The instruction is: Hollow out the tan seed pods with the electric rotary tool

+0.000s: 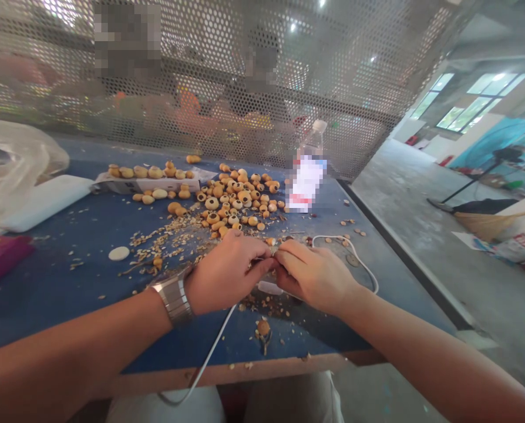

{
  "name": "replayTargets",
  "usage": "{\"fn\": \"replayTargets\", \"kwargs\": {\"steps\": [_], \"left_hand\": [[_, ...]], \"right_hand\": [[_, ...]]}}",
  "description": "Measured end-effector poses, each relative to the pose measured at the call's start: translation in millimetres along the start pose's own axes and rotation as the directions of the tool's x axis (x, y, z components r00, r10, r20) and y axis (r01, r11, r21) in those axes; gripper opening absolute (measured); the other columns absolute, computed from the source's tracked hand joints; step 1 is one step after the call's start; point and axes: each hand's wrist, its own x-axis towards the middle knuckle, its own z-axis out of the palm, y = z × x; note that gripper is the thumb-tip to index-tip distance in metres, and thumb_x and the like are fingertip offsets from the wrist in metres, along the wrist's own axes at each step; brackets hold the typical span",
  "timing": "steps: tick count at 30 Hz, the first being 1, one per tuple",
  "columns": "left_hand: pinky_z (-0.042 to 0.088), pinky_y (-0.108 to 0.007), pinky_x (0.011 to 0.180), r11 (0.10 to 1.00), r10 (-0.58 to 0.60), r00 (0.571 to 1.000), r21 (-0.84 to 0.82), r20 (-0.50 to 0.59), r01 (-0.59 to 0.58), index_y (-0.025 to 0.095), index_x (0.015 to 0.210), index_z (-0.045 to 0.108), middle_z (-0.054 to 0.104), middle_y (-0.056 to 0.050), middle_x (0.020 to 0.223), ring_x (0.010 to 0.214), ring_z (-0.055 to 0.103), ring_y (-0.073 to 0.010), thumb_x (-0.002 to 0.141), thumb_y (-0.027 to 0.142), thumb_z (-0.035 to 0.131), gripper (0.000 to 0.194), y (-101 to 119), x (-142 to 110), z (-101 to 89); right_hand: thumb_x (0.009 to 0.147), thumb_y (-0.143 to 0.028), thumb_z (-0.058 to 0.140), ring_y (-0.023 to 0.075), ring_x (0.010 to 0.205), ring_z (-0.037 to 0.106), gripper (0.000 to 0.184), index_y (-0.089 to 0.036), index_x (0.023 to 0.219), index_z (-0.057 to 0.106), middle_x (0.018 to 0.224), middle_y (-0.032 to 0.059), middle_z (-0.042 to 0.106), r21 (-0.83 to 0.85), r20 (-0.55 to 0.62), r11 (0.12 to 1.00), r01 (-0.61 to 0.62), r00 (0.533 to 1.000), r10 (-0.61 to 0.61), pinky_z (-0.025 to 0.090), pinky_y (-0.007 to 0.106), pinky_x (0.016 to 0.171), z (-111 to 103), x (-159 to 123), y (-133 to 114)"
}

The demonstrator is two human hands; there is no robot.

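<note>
My left hand [227, 271], with a metal-banded watch [174, 299] on its wrist, meets my right hand [312, 271] above the front middle of the blue table [81, 299]. Both are closed in a pinch, fingertips close together, around something too small and hidden to name. Just below the fingers a small pale piece [270, 288] shows. A white cord [218, 335] runs from under my hands over the table's front edge, and a white loop of cord [370, 273] curves beside my right hand. Behind my hands lies a pile of small gourds [240, 197], several with dark holes cut in them.
Seeds and scraps [170, 235] are scattered left of the pile. More gourds sit on a long box [152, 185] at the back. A plastic bottle [309, 170] stands before a perforated metal screen [227, 100]. A white disc [118, 253] and a magenta box [2, 258] lie left.
</note>
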Motion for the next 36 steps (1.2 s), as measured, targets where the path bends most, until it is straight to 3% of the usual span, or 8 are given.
{"fn": "replayTargets", "kwargs": {"steps": [10, 14, 16, 28, 36], "left_hand": [[0.037, -0.039, 0.085, 0.996, 0.051, 0.996, 0.083, -0.074, -0.044, 0.019, 0.081, 0.063, 0.067, 0.0, 0.077, 0.074, 0.059, -0.0185, 0.106, 0.029, 0.05, 0.03, -7.3, -1.5, 2.7], [0.035, -0.039, 0.087, 0.998, 0.037, 0.988, 0.047, -0.15, -0.03, 0.019, 0.085, 0.062, 0.068, 0.0, 0.079, 0.075, 0.058, -0.0183, 0.108, 0.032, 0.046, 0.031, -11.1, 1.2, -0.6], [0.035, -0.038, 0.085, 0.999, 0.027, 0.985, 0.029, -0.173, -0.022, 0.019, 0.085, 0.061, 0.066, 0.001, 0.079, 0.076, 0.058, -0.0184, 0.109, 0.033, 0.045, 0.031, -11.6, 2.0, -1.6], [0.037, -0.036, 0.081, 0.998, 0.054, 0.995, 0.033, -0.087, -0.052, 0.02, 0.092, 0.056, 0.065, -0.002, 0.089, 0.081, 0.056, -0.0207, 0.107, 0.033, 0.047, 0.022, -6.7, -3.0, 1.0], [0.036, -0.037, 0.08, 0.999, 0.035, 0.996, 0.019, -0.087, -0.033, 0.019, 0.087, 0.059, 0.065, -0.001, 0.08, 0.074, 0.055, -0.0184, 0.11, 0.032, 0.04, 0.032, -6.7, -1.0, 2.1]], "right_hand": [[0.104, -0.029, 0.051, 0.0158, 0.077, 0.066, 0.021, -0.018, 0.096, 0.068, 0.093, 0.0039, 0.071, 0.142, 0.011, 0.987, -0.072, 0.997, 0.071, 0.042, 0.029, 0.061, 1.7, 1.5, 5.1], [0.106, -0.039, 0.053, 0.0204, 0.086, 0.073, 0.029, -0.02, 0.124, 0.064, 0.106, 0.006, 0.077, 0.184, 0.086, 0.967, -0.178, 0.983, 0.164, 0.047, 0.031, 0.069, -2.5, 2.4, 12.2], [0.106, -0.044, 0.054, 0.0224, 0.088, 0.075, 0.033, -0.02, 0.128, 0.063, 0.109, 0.0061, 0.078, 0.167, 0.095, 0.967, -0.19, 0.98, 0.176, 0.048, 0.032, 0.069, -3.9, 1.4, 15.8], [0.109, -0.047, 0.045, 0.0247, 0.085, 0.076, 0.041, -0.016, 0.128, 0.064, 0.106, 0.0084, 0.078, 0.129, 0.081, 0.985, -0.116, 0.991, 0.106, 0.051, 0.034, 0.066, -6.5, -1.7, 16.7], [0.108, -0.046, 0.047, 0.024, 0.081, 0.076, 0.039, -0.017, 0.128, 0.063, 0.107, 0.0072, 0.076, 0.101, 0.083, 0.988, -0.116, 0.991, 0.108, 0.049, 0.034, 0.062, -5.5, -1.1, 12.0]]}}
